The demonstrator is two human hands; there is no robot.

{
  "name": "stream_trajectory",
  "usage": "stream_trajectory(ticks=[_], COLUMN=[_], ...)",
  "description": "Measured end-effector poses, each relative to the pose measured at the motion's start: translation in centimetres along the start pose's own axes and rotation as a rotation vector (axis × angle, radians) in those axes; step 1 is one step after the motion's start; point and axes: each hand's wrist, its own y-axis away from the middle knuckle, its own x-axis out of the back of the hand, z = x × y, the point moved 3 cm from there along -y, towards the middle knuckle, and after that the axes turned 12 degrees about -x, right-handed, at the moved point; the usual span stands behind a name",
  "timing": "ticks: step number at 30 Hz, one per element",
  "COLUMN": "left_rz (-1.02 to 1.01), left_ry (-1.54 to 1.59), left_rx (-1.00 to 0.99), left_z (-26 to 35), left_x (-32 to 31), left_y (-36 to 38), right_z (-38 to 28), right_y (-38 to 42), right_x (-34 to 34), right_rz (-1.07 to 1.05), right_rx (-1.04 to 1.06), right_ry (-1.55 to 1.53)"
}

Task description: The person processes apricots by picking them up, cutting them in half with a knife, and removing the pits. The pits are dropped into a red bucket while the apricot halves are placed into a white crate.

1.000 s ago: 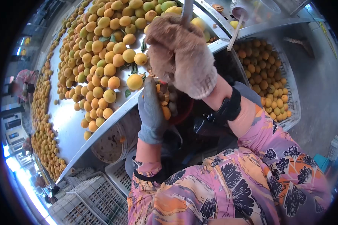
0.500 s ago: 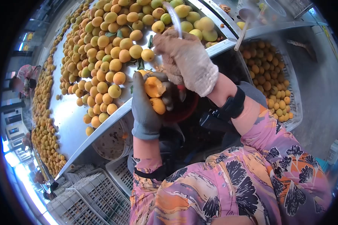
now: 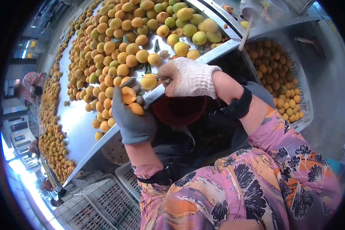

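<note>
My left hand (image 3: 132,119), in a grey glove, is wrapped round a cut apricot (image 3: 128,95) with its hollow orange inside showing. A second apricot piece (image 3: 135,109) sits below it in the same grip. My right hand (image 3: 188,78), in a stained white glove, is closed in a fist at the metal table's edge. From the fist a thin knife blade (image 3: 154,78) points left, seen nearly edge-on; its handle is hidden by the glove. A whole yellow apricot (image 3: 148,81) lies by the blade tip, between my two hands.
Apricots (image 3: 103,57) are heaped over the metal table (image 3: 74,119). Below its edge stands a red bucket (image 3: 180,111). A crate of apricots (image 3: 303,82) is at right, a spoon (image 3: 246,32) above it. Plastic crates (image 3: 88,209) stand lower left; another person (image 3: 34,82) is far left.
My hands have moved apart. The left has shifted left with the apricot pieces; the right has come down and turned, so the blurred blade that pointed up now points left.
</note>
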Motion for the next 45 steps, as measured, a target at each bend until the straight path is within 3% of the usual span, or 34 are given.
stream_trajectory(ticks=[2,4,5,8,9,10,12,14,16,18,19,21,25,26,27,28,30,33,35,38,40,42,43,45], left_rz=[-0.054,-0.100,-0.111,-0.156,-0.187,-0.244,-0.238,-0.281,-0.610,-0.767,-0.769,-0.864,-0.627,-0.602,-0.578,-0.697,-0.890,-1.050,-1.253,-1.189,-1.117,-0.814,-0.486,-0.521], left_ry=[-0.007,-0.229,-0.059,-0.050,-0.573,-0.693,-0.643,-0.853,-1.809,-2.123,-2.138,-2.117,-1.596,-1.441,-1.286,-1.313,-1.380,-1.582,-1.708,-1.654,-1.659,-1.228,-0.783,-0.330], left_rx=[-0.031,-0.172,-0.102,-0.191,-0.513,-0.614,-0.359,-0.130,-0.301,0.108,0.101,0.190,-0.254,-0.276,-0.298,-0.388,-0.545,-0.703,-0.584,-0.426,-0.506,-0.283,0.075,0.011], left_z=[0.5,0.9,0.7,2.6,4.5,5.8,8.0,8.6,8.2,8.1,8.0,6.6,7.0,6.2,5.3,4.9,2.4,0.0,-1.2,-1.6,-1.4,-1.2,-0.6,-0.2], left_x=[0.1,-0.5,-0.6,-0.7,-0.8,0.1,2.8,8.4,13.2,14.2,15.8,19.5,10.8,8.4,5.8,2.3,-0.6,-2.3,-2.1,-1.0,0.4,1.9,1.8,1.4], left_y=[0.1,0.5,0.6,1.2,1.7,1.9,0.7,-0.5,0.2,3.6,4.2,4.1,1.3,0.2,-0.9,-1.4,-3.1,-5.0,-6.4,-7.8,-8.3,-8.8,-8.6,-7.2], right_z=[0.1,-0.3,-0.6,-0.2,0.0,0.2,0.8,1.5,2.0,1.4,1.2,1.5,1.9,2.0,1.9,1.7,1.8,2.5,3.1,3.1,2.3,1.1,1.0,0.9], right_y=[-0.1,-0.1,-0.3,-0.2,0.0,0.1,0.3,0.2,-0.1,1.0,1.4,1.6,1.2,1.3,1.8,2.1,2.7,2.3,1.2,0.1,-0.1,1.4,1.3,1.1], right_x=[0.0,0.2,0.4,1.1,1.6,1.9,2.9,2.7,2.8,3.7,4.0,4.1,3.6,3.8,4.4,4.8,5.0,4.9,4.0,3.1,2.9,3.5,3.0,1.9], right_rz=[-0.021,0.082,0.079,0.218,0.254,0.255,0.401,0.380,0.456,0.395,0.329,0.344,0.455,0.531,0.455,0.461,0.278,0.264,0.253,0.437,0.415,0.211,0.227,0.370], right_rx=[-0.041,-0.033,-0.045,-0.166,-0.239,-0.232,-0.229,-0.241,-0.147,-0.161,-0.177,-0.202,-0.190,-0.161,-0.170,-0.163,-0.166,-0.098,-0.053,0.152,0.170,-0.005,-0.003,0.124], right_ry=[-0.017,-0.214,-0.205,-0.415,-0.456,-0.465,-0.422,-0.554,-0.605,-0.595,-0.566,-0.500,-0.384,-0.384,-0.473,-0.468,-0.864,-0.917,-0.961,-0.811,-0.780,-0.871,-0.891,-0.815])
